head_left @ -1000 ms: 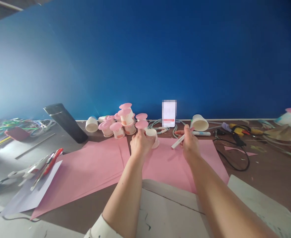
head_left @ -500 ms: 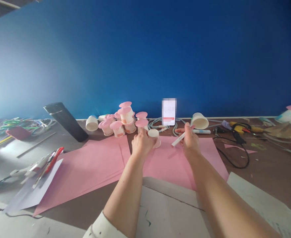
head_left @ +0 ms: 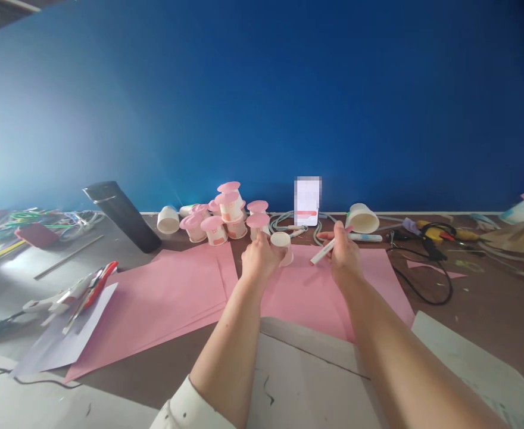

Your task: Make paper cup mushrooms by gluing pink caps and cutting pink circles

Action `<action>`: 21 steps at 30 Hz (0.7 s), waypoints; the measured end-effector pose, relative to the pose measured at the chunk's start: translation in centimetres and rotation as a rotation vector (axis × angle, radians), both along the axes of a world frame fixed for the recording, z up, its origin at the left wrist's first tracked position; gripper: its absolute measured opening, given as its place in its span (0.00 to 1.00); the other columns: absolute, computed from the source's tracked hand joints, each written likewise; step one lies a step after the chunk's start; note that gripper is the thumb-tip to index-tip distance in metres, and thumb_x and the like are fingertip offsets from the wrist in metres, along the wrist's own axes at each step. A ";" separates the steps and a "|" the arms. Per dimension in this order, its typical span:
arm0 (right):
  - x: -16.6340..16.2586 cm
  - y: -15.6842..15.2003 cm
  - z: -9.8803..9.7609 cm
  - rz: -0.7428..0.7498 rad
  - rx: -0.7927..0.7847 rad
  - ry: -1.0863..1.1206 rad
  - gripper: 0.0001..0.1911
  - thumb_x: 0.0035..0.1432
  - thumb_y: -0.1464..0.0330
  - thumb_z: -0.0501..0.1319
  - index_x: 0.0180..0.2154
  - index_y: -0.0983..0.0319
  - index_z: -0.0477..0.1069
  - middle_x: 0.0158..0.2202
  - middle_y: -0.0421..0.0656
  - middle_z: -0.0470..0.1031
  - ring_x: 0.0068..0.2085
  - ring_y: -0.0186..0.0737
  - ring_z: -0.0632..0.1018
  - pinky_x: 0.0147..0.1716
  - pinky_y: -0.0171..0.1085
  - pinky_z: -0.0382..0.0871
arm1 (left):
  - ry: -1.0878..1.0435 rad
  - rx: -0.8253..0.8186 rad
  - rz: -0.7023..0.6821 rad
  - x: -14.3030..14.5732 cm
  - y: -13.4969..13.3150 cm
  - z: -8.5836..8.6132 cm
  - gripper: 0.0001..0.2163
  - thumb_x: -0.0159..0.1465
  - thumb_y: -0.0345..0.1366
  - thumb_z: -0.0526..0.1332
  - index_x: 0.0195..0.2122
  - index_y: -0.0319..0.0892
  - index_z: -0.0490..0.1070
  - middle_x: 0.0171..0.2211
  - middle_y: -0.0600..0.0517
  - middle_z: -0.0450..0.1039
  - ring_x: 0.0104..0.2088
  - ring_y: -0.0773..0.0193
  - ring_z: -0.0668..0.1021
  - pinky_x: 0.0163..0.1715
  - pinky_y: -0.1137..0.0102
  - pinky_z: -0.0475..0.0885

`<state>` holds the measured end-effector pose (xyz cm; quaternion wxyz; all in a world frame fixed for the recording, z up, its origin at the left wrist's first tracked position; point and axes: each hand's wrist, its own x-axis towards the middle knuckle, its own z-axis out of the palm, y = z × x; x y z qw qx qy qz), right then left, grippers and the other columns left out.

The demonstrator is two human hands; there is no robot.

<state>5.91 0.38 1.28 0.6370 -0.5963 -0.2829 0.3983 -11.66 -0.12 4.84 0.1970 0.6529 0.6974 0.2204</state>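
Observation:
My left hand [head_left: 262, 256] is closed on the side of a small white paper cup [head_left: 284, 247], whose round rim faces up and toward me. The cup is over the far edge of a pink paper sheet [head_left: 306, 298]. To the right, my right hand [head_left: 345, 253] is closed around a white marker pen [head_left: 323, 252] that slants down to the left, its lower end just above the pink sheet. Behind my left hand are several paper cups with pink discs on top [head_left: 230, 208], some of them stacked.
A phone [head_left: 307, 205] leans on the blue wall [head_left: 262, 107]. Behind my right hand lie a white cup [head_left: 362, 218] on its side and another marker [head_left: 369, 238]. To the left are a black container [head_left: 125, 217], a glue gun [head_left: 61, 301] and a red-handled tool [head_left: 99, 286]. Cables [head_left: 449, 292] lie right.
The whole scene sits slightly farther right in the picture. Both hands keep their grips, and the cup and the marker stay nearly where they were.

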 end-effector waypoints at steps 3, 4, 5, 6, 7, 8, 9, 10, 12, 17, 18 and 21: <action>0.0 -0.2 0.0 0.014 0.014 -0.020 0.30 0.54 0.42 0.54 0.26 0.62 0.77 0.20 0.41 0.68 0.19 0.33 0.66 0.18 0.35 0.60 | -0.073 0.031 0.001 -0.3 0.0 0.1 0.24 0.55 0.49 0.64 0.49 0.44 0.64 0.47 0.44 0.74 0.47 0.51 0.75 0.40 0.64 0.68; 0.0 -0.2 0.1 0.021 0.019 -0.032 0.30 0.54 0.42 0.54 0.26 0.61 0.77 0.20 0.41 0.68 0.19 0.33 0.65 0.17 0.35 0.59 | -0.113 0.061 0.010 -0.5 0.0 0.2 0.26 0.54 0.51 0.64 0.50 0.44 0.63 0.48 0.43 0.73 0.48 0.51 0.75 0.41 0.64 0.68; 0.0 -0.3 0.2 0.030 0.027 -0.039 0.30 0.54 0.42 0.54 0.26 0.61 0.76 0.19 0.41 0.67 0.19 0.33 0.65 0.17 0.35 0.58 | -0.157 0.105 0.032 -0.7 0.0 0.4 0.28 0.54 0.51 0.64 0.51 0.43 0.63 0.49 0.43 0.73 0.48 0.52 0.75 0.42 0.64 0.68; 0.0 -0.3 0.3 0.041 0.036 -0.038 0.30 0.54 0.42 0.54 0.25 0.61 0.76 0.19 0.40 0.66 0.18 0.32 0.63 0.16 0.35 0.56 | -0.199 0.157 0.066 -0.9 -0.1 0.7 0.27 0.55 0.52 0.63 0.52 0.43 0.64 0.50 0.44 0.72 0.48 0.53 0.75 0.42 0.65 0.68; -0.1 -0.4 0.4 0.054 0.046 -0.028 0.30 0.55 0.42 0.54 0.25 0.61 0.76 0.18 0.40 0.64 0.17 0.32 0.61 0.15 0.35 0.53 | -0.234 0.214 0.122 -1.1 -0.1 1.1 0.25 0.57 0.51 0.62 0.51 0.44 0.65 0.50 0.44 0.72 0.47 0.54 0.75 0.42 0.65 0.69; -0.1 -0.4 0.5 0.068 0.058 -0.010 0.30 0.55 0.43 0.54 0.24 0.61 0.75 0.17 0.39 0.63 0.16 0.31 0.59 0.14 0.35 0.51 | -0.262 0.277 0.179 -1.3 -0.2 1.4 0.22 0.59 0.50 0.60 0.50 0.44 0.66 0.49 0.45 0.72 0.46 0.56 0.75 0.42 0.66 0.69; -0.2 -0.5 0.6 0.079 0.070 0.011 0.29 0.56 0.43 0.54 0.24 0.61 0.74 0.16 0.38 0.62 0.15 0.30 0.57 0.14 0.35 0.49 | -0.289 0.341 0.206 -1.3 -0.3 1.7 0.18 0.61 0.48 0.58 0.48 0.45 0.68 0.48 0.47 0.73 0.44 0.59 0.76 0.41 0.67 0.69; -0.3 -0.5 0.7 0.090 0.081 0.030 0.29 0.56 0.44 0.54 0.24 0.61 0.74 0.16 0.38 0.61 0.15 0.30 0.56 0.14 0.35 0.48 | -0.315 0.389 0.212 -1.3 -0.5 2.0 0.15 0.62 0.45 0.56 0.46 0.45 0.69 0.46 0.49 0.74 0.42 0.61 0.76 0.40 0.68 0.69; -0.4 -0.6 0.9 0.101 0.088 0.049 0.28 0.56 0.44 0.55 0.24 0.61 0.73 0.16 0.37 0.59 0.15 0.29 0.56 0.14 0.35 0.47 | -0.357 0.435 0.136 -1.0 -0.8 2.3 0.11 0.63 0.41 0.55 0.42 0.46 0.72 0.40 0.51 0.76 0.38 0.63 0.76 0.39 0.70 0.69; -0.6 -0.9 1.3 0.101 0.054 0.033 0.29 0.57 0.44 0.53 0.26 0.62 0.74 0.14 0.35 0.55 0.14 0.29 0.56 0.13 0.34 0.47 | -0.335 0.320 -0.214 1.0 -1.9 2.0 0.09 0.63 0.39 0.57 0.37 0.46 0.77 0.34 0.53 0.78 0.34 0.63 0.76 0.34 0.72 0.68; -0.6 -0.9 1.3 0.094 0.045 0.027 0.29 0.57 0.44 0.53 0.26 0.62 0.74 0.14 0.35 0.56 0.14 0.29 0.56 0.13 0.34 0.47 | -0.298 0.283 -0.263 1.4 -2.2 1.9 0.09 0.63 0.39 0.57 0.37 0.46 0.77 0.35 0.52 0.78 0.34 0.62 0.76 0.34 0.72 0.68; -0.6 -1.0 1.3 0.071 0.041 0.006 0.29 0.57 0.44 0.54 0.26 0.62 0.74 0.15 0.37 0.60 0.15 0.30 0.58 0.14 0.35 0.50 | -0.177 0.179 -0.343 2.4 -2.8 1.6 0.11 0.63 0.41 0.57 0.37 0.46 0.78 0.35 0.49 0.78 0.34 0.60 0.76 0.32 0.71 0.66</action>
